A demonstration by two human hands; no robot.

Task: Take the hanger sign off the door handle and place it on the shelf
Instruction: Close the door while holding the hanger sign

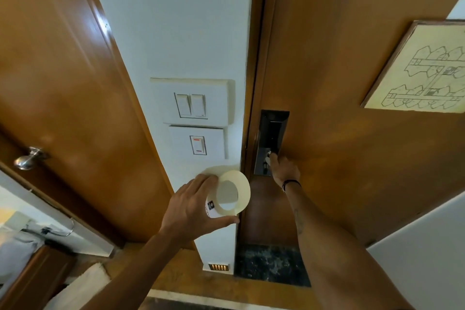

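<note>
My left hand (195, 206) holds the cream hanger sign (241, 190) by its lower part, its round hook loop facing me, in front of the white wall strip and clear of the door handle. My right hand (283, 167) reaches to the dark metal lock plate (270, 133) on the brown door (352, 83), fingers touching the small handle piece at the plate's lower end. Whether those fingers grip it is unclear. No shelf shows in the head view.
Two white switch plates (193, 103) sit on the wall between the doors. Left is another brown door with a silver knob (29, 158). A framed floor plan (425, 68) hangs on the right door. Dark stone threshold (269, 264) lies below.
</note>
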